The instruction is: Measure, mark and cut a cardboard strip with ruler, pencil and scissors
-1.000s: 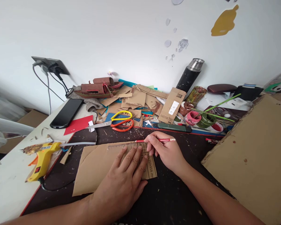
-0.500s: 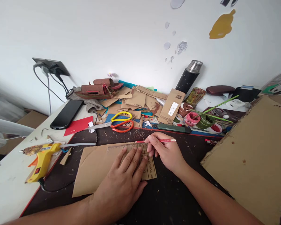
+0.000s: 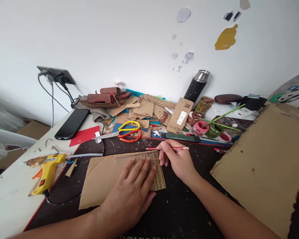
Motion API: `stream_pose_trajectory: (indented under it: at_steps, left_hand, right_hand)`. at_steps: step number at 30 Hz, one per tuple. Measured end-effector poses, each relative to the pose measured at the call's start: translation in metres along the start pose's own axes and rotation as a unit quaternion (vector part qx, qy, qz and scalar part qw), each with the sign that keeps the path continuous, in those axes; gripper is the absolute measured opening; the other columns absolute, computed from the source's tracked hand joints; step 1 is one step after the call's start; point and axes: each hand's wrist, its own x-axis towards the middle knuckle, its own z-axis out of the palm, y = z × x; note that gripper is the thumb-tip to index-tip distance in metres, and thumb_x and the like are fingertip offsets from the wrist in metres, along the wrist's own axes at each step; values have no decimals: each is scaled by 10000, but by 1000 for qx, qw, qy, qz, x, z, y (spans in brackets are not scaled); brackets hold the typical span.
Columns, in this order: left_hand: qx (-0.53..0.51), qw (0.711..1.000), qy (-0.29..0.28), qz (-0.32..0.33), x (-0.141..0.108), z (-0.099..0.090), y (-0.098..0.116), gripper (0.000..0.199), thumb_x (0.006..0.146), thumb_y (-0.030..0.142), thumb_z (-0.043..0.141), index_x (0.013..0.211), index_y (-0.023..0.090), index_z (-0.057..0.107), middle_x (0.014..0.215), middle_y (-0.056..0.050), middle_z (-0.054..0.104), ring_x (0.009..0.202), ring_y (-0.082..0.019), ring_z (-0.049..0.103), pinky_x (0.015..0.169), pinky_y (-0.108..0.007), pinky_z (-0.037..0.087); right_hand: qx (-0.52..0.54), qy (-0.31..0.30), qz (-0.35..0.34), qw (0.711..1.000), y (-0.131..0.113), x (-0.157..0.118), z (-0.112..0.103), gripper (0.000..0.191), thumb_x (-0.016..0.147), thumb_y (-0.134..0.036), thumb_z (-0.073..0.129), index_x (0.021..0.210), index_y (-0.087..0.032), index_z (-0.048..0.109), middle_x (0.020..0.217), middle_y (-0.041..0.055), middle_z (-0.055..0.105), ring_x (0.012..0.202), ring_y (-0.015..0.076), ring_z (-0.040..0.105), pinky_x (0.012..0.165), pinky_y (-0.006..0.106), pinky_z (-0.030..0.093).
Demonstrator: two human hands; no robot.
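Observation:
My left hand (image 3: 132, 186) lies flat with its fingers spread, pressing on a piece of brown cardboard (image 3: 99, 176) with printed black lines and numbers. Under its fingertips is a clear ruler (image 3: 122, 159), set along the cardboard's far edge and partly covered by the hand. My right hand (image 3: 175, 159) pinches a red pencil (image 3: 153, 149), held nearly level with its tip pointing left, at the cardboard's far edge. Whether the tip touches the cardboard I cannot tell.
Scissors (image 3: 129, 130) with yellow and orange handles lie beyond the cardboard. A yellow glue gun (image 3: 46, 172) rests at left near a phone (image 3: 72, 123). Cardboard scraps (image 3: 143, 108), a green utility knife (image 3: 181, 137) and paint jars (image 3: 201, 127) line the back. A large cardboard sheet (image 3: 259, 149) stands at right.
The camera view has tilted up slightly, showing more wall. The pencil and right hand have shifted very slightly to the right; my left hand stays in place on the cardboard.

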Motion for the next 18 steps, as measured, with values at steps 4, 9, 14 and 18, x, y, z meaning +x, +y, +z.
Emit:
stream_pose_trajectory:
  at_steps: [4,9,14,18]
  left_hand:
    - [-2,1000,11,6,0,-1,1,519,1180,445,387,1446,112,684,1503,-173,699,1381,-328,622,1178,-509,364]
    - [-27,999,24,8,-1,-2,6,427,1169,402,445,1376,137,709,1401,-138,751,1261,-300,668,1102,-474,405]
    - [-59,997,39,21,-2,-2,7,302,1154,312,505,1315,162,712,1238,-75,784,1129,-263,689,1052,-441,426]
    - [-83,995,39,32,0,-4,3,259,1126,278,571,1324,168,696,1198,-70,776,1099,-260,690,1032,-432,447]
  right_hand:
    - [-20,42,-17,999,-3,3,-5,550,961,-736,700,844,-200,733,610,-7,647,471,134,616,438,234,453]
    - [-31,78,-23,996,-5,6,-8,598,925,-788,702,817,-200,707,577,-14,619,448,133,597,416,229,435]
    - [-33,70,-27,997,-3,7,-7,594,933,-779,697,816,-197,710,575,-13,624,445,127,593,424,225,435]
    - [-37,68,-30,996,-2,7,-7,585,946,-769,686,825,-198,719,568,-16,619,445,132,594,419,228,437]
